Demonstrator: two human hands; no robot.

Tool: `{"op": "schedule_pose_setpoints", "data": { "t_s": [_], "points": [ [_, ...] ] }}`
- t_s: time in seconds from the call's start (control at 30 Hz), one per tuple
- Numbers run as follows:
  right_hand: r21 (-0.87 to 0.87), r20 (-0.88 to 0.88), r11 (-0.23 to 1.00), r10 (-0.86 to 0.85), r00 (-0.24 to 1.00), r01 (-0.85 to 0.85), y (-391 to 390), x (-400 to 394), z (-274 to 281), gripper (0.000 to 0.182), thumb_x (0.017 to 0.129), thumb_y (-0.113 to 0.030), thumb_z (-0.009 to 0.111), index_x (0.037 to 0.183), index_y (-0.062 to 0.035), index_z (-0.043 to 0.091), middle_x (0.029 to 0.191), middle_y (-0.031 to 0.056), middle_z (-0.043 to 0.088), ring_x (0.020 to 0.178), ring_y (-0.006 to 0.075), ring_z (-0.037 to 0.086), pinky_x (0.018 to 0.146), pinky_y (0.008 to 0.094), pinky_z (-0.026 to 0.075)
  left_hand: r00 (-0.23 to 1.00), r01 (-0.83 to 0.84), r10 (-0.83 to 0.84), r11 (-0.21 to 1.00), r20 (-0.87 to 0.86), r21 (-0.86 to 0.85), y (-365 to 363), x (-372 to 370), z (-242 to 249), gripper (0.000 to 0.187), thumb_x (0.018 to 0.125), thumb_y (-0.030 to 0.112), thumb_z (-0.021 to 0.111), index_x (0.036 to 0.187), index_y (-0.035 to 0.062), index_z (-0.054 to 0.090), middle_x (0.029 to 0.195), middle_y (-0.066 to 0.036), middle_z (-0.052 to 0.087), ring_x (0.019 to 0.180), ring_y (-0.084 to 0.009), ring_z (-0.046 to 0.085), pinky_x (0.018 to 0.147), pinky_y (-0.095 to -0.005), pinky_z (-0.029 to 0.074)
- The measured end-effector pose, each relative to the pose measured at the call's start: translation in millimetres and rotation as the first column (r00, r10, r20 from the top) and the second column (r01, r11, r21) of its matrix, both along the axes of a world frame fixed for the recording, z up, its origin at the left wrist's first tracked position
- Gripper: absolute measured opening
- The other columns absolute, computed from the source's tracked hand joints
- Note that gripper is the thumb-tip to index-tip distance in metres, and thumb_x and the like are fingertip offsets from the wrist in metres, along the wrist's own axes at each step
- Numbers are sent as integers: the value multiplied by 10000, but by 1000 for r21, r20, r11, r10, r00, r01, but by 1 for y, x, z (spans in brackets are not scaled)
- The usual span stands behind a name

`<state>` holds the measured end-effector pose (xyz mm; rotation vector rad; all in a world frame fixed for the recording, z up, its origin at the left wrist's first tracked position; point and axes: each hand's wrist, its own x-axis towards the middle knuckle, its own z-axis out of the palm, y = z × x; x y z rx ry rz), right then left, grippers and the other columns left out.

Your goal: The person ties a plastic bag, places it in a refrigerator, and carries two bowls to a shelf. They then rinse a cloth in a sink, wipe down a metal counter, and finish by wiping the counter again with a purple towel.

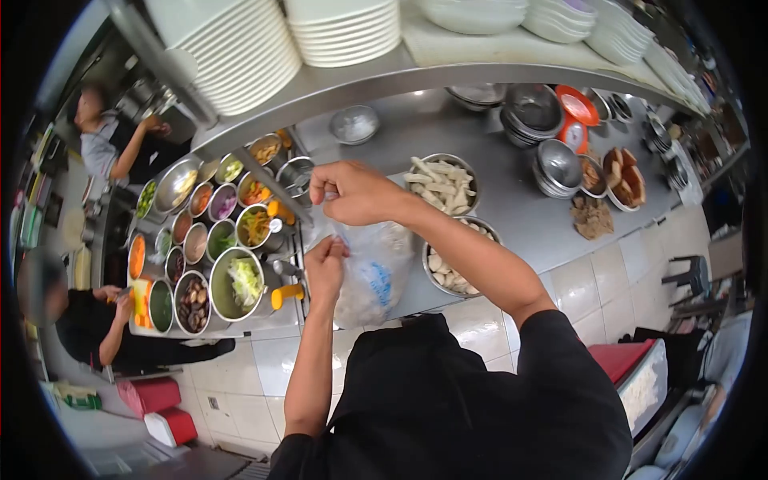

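Note:
A clear plastic bag (364,276) with blue print stands on the steel counter in front of me, its pale contents blurred by the plastic. My left hand (326,268) is closed in a pinch on the upper part of the bag. Just above it, my right hand (352,192) is curled into a fist at the bag's gathered top; what lies inside the fingers is mostly hidden. Right of the bag sits a metal bowl of pale strips (440,186), and nearer me a second bowl of white chunks (458,260), partly behind my right forearm.
Metal pots of cut vegetables (244,280) crowd the left side. Overhead runs a shelf (336,84) with stacked white dishes (344,32). Steel bowls (556,164) and an orange scale (574,132) stand at right. Two people (112,144) work across at left.

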<state>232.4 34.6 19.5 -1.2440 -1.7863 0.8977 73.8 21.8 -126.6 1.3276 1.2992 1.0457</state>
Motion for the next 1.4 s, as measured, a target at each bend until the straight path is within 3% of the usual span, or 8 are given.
{"op": "schedule_pose_setpoints", "data": {
  "t_s": [0.27,0.5,0.57,0.73,0.87,1.0,1.27,1.4],
  "points": [
    [148,-22,974,178,984,-173,19,-45,-16,167,593,28,484,746,-5,543,652,126,590,690,308,588,623,375,447,919,340,-352,936,-178,-92,-3,-5,30,269,847,195,548,665,0,588,569,9,496,501,-53,391,473,-218,280],
    [310,542,928,3,840,-204,17,-3,-71,446,774,-310,597,1128,-56,500,1083,150,568,1039,318,512,874,395,397,937,199,-125,958,327,-205,5,-12,13,260,852,229,536,740,9,618,593,-14,513,517,-91,441,496,-219,333],
    [-312,675,899,438,594,-308,25,9,-55,335,801,-326,570,970,-37,594,877,156,628,835,343,581,769,418,445,935,233,-137,933,329,-274,7,-14,19,235,823,203,595,713,-4,613,569,-25,520,516,-107,481,526,-230,384],
    [-546,-143,777,280,949,-312,22,19,-58,238,857,-265,533,814,-37,588,596,49,547,618,175,564,549,310,455,790,254,-81,945,607,-204,7,-18,18,126,761,114,672,751,6,607,598,-39,544,527,-135,512,564,-271,442],
    [-440,-647,852,-83,758,-283,8,9,-94,269,764,-228,656,947,-49,575,668,23,547,653,124,552,595,267,483,648,291,112,878,754,-381,10,-27,-4,131,788,101,635,891,38,583,753,-56,593,665,-167,594,593,-264,445],
    [-113,-42,990,80,996,-85,-11,-8,-122,275,669,-134,722,888,-18,605,753,55,603,702,132,566,613,269,475,562,365,94,863,822,-349,8,-30,-7,113,831,122,573,898,33,588,850,-86,613,754,-176,596,690,-266,452],
    [74,-69,978,202,977,-197,8,2,-143,159,687,-112,702,783,0,643,669,31,614,601,92,551,575,236,455,643,475,-166,852,747,-219,14,-41,-7,142,776,65,631,879,-31,613,844,-121,624,775,-182,586,706,-272,445],
    [-263,-157,924,244,957,-278,20,4,-140,105,700,-91,673,762,-10,651,667,-2,615,613,47,537,566,216,444,807,419,-241,877,539,-236,17,-41,19,119,707,32,678,792,-38,633,753,-110,628,699,-158,581,636,-269,447]
  ]
}}
